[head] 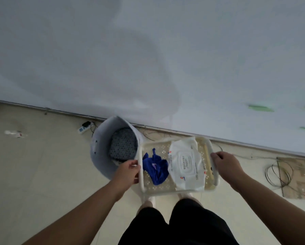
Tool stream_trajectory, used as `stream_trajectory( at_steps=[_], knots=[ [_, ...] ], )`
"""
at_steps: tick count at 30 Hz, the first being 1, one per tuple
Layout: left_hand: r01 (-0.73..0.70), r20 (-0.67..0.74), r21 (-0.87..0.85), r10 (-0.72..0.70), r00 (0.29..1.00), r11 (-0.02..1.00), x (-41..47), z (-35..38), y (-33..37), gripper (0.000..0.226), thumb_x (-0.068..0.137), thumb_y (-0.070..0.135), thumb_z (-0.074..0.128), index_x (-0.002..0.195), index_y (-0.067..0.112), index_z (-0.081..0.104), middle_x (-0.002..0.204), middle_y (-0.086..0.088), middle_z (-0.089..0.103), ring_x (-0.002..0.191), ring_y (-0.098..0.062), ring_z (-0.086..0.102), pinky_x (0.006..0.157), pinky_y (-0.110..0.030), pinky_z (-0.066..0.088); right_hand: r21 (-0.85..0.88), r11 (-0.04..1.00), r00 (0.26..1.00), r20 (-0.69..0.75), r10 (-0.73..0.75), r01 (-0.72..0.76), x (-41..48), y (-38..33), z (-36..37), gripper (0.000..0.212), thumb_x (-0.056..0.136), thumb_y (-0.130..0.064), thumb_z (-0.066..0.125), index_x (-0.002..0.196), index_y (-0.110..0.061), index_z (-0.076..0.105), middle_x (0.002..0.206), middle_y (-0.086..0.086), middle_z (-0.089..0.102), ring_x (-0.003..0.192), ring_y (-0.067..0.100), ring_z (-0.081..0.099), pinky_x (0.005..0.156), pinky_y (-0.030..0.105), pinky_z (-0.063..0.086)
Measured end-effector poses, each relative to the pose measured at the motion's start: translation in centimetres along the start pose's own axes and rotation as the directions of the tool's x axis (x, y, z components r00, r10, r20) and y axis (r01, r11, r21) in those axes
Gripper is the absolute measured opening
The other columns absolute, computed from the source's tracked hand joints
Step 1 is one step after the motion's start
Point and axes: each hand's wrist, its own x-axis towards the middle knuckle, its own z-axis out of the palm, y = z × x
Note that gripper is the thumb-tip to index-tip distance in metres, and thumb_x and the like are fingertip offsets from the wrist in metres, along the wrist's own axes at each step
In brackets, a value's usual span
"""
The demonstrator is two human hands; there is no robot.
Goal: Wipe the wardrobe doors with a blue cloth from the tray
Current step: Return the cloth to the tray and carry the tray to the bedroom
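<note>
I hold a cream perforated tray [158,187] in front of me, above my legs. My left hand [128,171] grips its left rim and my right hand [225,164] grips its right rim. A crumpled blue cloth [156,167] lies in the tray's left half. Beside it, to the right, lies a white pack of wet wipes [186,166]. A thin wooden stick [208,161] rests along the right side. The pale wardrobe door surface [148,55] fills the upper part of the view.
A grey fabric basket [102,152] with patterned cloth inside stands on the floor to the left, under the tray's corner. A power strip [83,128] lies by the door's base. Coiled wire [279,173] and cardboard sit on the floor to the right.
</note>
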Motion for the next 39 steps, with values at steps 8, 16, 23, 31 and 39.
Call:
stream_trajectory(
  at_steps=[8, 16, 23, 31, 39],
  knots=[
    [0.086, -0.212, -0.360, -0.172, 0.962, 0.929, -8.2, 2.4, -7.0, 0.019, 0.102, 0.011, 0.059, 0.116, 0.016, 0.071, 0.096, -0.006, 0.083, 0.086, -0.025, 0.081, 0.067, -0.034, 0.064, -0.220, 0.951, 0.954, 0.254, -0.160, 0.218, 1.1, -2.9, 1.3, 0.033, 0.099, -0.039, 0.053, 0.077, -0.021, 0.070, 0.072, -0.001, 0.071, 0.066, 0.016, 0.064, 0.054, 0.026, 0.040],
    [-0.024, -0.370, -0.703, -0.337, 0.866, 0.711, -15.8, 5.6, -17.6, 0.017, 0.104, 0.011, 0.059, 0.116, 0.012, 0.071, 0.092, -0.009, 0.082, 0.082, -0.028, 0.081, 0.062, -0.033, 0.063, -0.384, 0.753, 0.798, 0.524, -0.298, 0.534, -3.5, -7.4, 6.3, 0.032, 0.096, -0.036, 0.057, 0.081, -0.010, 0.071, 0.081, 0.009, 0.072, 0.069, 0.021, 0.064, 0.060, 0.029, 0.047],
    [-0.169, -0.413, -0.861, -0.467, 0.782, 0.480, -23.5, 9.4, -28.3, 0.015, 0.103, 0.014, 0.060, 0.113, 0.012, 0.071, 0.093, -0.010, 0.081, 0.085, -0.029, 0.080, 0.070, -0.037, 0.066, -0.436, 0.460, 0.594, 0.751, -0.288, 0.774, -12.8, -7.3, 13.3, 0.031, 0.099, -0.036, 0.052, 0.082, -0.016, 0.070, 0.079, 0.002, 0.071, 0.072, 0.019, 0.067, 0.059, 0.028, 0.050],
    [-0.342, -0.422, -0.905, -0.641, 0.641, 0.254, -30.4, 15.2, -39.9, 0.019, 0.104, 0.029, 0.061, 0.108, 0.016, 0.073, 0.098, -0.010, 0.080, 0.094, -0.034, 0.077, 0.084, -0.052, 0.066, -0.386, 0.173, 0.417, 0.883, -0.216, 0.906, -24.9, -2.2, 22.1, 0.031, 0.101, -0.033, 0.050, 0.086, -0.015, 0.069, 0.084, 0.004, 0.071, 0.079, 0.022, 0.067, 0.063, 0.029, 0.049],
    [-0.481, -0.340, -0.875, -0.785, 0.519, 0.061, -36.3, 19.7, -47.1, 0.017, 0.103, 0.031, 0.059, 0.109, 0.021, 0.072, 0.101, -0.004, 0.079, 0.091, -0.025, 0.077, 0.081, -0.044, 0.067, -0.236, -0.080, 0.229, 0.969, -0.096, 0.968, -36.1, 3.1, 28.8, 0.035, 0.099, -0.026, 0.050, 0.090, 0.003, 0.069, 0.090, 0.024, 0.069, 0.078, 0.035, 0.066, 0.069, 0.040, 0.053]
  ],
)
